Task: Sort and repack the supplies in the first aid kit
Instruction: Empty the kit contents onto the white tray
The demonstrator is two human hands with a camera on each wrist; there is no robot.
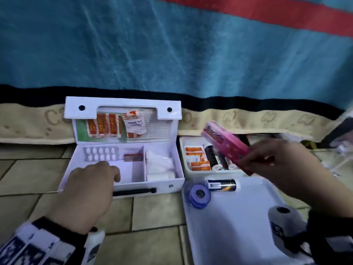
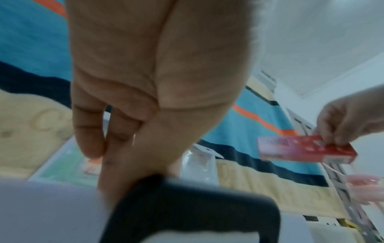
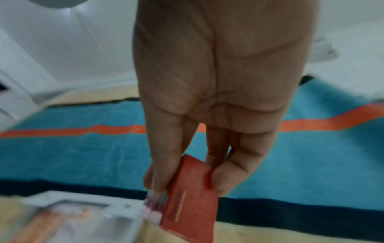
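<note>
The white first aid kit (image 1: 168, 188) stands open on the tiled floor, lid upright with orange sachets (image 1: 104, 126) tucked in it. Inside lie a blister pack of white pills (image 1: 101, 153), a small red box (image 1: 133, 157) and white gauze (image 1: 159, 165). My left hand (image 1: 107, 173) rests on the kit's front rim above its black handle (image 1: 133, 191), fingers relaxed and holding nothing. My right hand (image 1: 254, 159) pinches one end of a pink box (image 1: 223, 142), held tilted in the air above a small white tray (image 1: 184, 142). The right wrist view shows thumb and fingers around the box (image 3: 191, 205).
The small tray holds orange sachets (image 1: 196, 158) and dark bottles (image 1: 212, 157). A flat white tray (image 1: 238, 217) at the front right carries a blue tape roll (image 1: 199, 195) and a dark tube (image 1: 221, 185). A teal blanket (image 1: 172, 54) hangs close behind.
</note>
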